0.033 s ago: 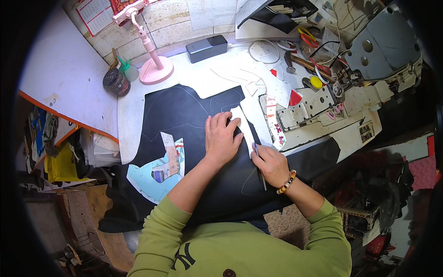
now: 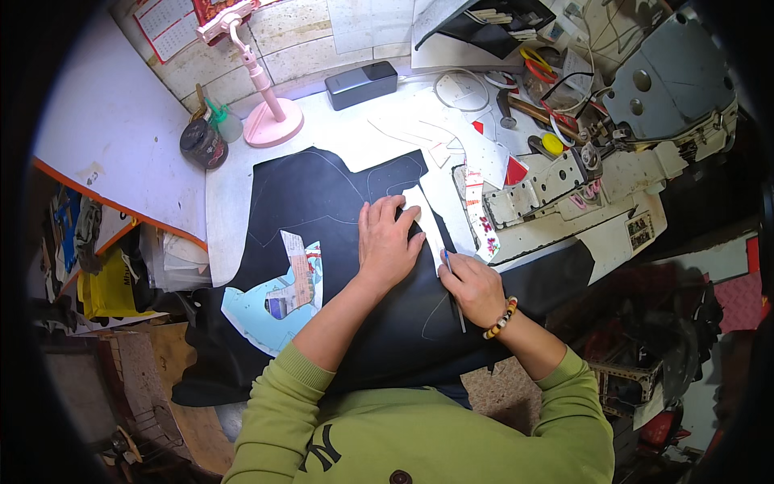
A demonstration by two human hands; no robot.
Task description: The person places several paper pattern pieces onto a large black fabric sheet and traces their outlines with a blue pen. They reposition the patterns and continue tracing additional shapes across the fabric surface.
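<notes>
A large black leather-like sheet (image 2: 294,189) covers the middle and near part of the table, with thin pale outlines drawn on it. On it lies a narrow white pattern piece (image 2: 430,230). My left hand (image 2: 389,246) rests on this piece, fingers spread and pressing it against the sheet. In my right hand (image 2: 474,292) is a slim pen (image 2: 462,319), its blue end near the pattern's right edge and its pale shaft sticking out below my palm. Left of my left forearm, a light-blue pattern piece (image 2: 246,313) with printed patches lies on the sheet.
Right of the sheet stands a sewing machine (image 2: 669,89), with a curved printed strip (image 2: 481,214) beside its bed. A hammer (image 2: 505,109) lies among tools at the back right. Behind are a pink phone stand (image 2: 272,121), a black box (image 2: 361,85) and a dark jar (image 2: 203,145).
</notes>
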